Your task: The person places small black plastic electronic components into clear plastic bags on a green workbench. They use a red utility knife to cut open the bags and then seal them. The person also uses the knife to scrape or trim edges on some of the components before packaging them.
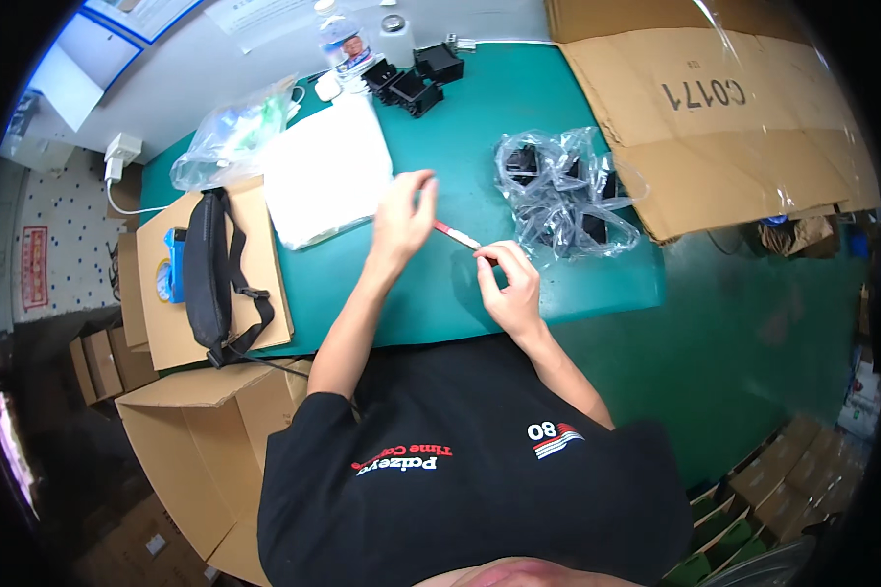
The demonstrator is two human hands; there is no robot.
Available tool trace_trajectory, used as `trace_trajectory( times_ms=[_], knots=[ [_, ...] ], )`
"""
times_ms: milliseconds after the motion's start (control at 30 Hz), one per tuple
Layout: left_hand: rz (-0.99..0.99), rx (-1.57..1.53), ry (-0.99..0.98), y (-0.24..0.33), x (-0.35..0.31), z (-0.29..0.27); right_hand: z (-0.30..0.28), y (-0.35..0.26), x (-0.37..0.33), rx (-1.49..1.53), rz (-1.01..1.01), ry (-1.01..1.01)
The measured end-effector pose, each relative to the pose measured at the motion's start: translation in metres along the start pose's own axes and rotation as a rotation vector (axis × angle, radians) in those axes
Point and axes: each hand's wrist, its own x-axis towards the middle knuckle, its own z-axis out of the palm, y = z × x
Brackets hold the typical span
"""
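Upper centre: a clear bottle [347, 49] beside a metal-capped container [396, 47]. Left: a black waist bag [206, 279] on flat cardboard [171, 338]. Lower left: an open carton [210, 445]. Upper right: a large brown cardboard piece [729, 147].

The right hand [512, 289] holds a thin red and white stick [457, 236] over a green table [460, 137]. The left hand [401, 217] is by its red end. Clear bags [558, 207] lie to the right.

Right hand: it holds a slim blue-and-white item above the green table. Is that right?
The colour is wrong. The head view shows the right hand holding a slim red-and-white item above the green table.
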Motion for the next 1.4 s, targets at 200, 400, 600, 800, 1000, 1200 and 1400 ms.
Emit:
trace_trajectory(
  times_ms=[200,400,600,800,1000,1200,1400],
  knots=[
    [0.064,0.543,0.275,-0.077,-0.02,-0.064,0.015,0.003,0.002,0.019,-0.019,-0.117],
    [-0.141,0.752,-0.108,-0.073,0.016,-0.07,0.029,0.007,0.004,0.017,-0.023,-0.16],
    [0.227,0.555,0.218,-0.059,-0.007,-0.065,0.023,0.016,-0.004,0.001,0.02,-0.135],
    [-0.092,0.26,0.194,-0.028,-0.076,-0.073,0.021,0.016,-0.006,0.031,0.053,-0.166],
    [-0.427,-0.964,-0.075,0.003,-0.096,-0.081,0.036,-0.01,0.021,0.127,-0.013,-0.282],
    [-0.527,-1.483,-0.294,0.005,-0.099,-0.084,0.064,0.013,0.021,0.682,0.258,-0.611],
    [-0.52,-1.182,-0.037,-0.012,-0.102,-0.08,0.052,0.022,0.026,0.98,0.794,-0.854]
  ],
)
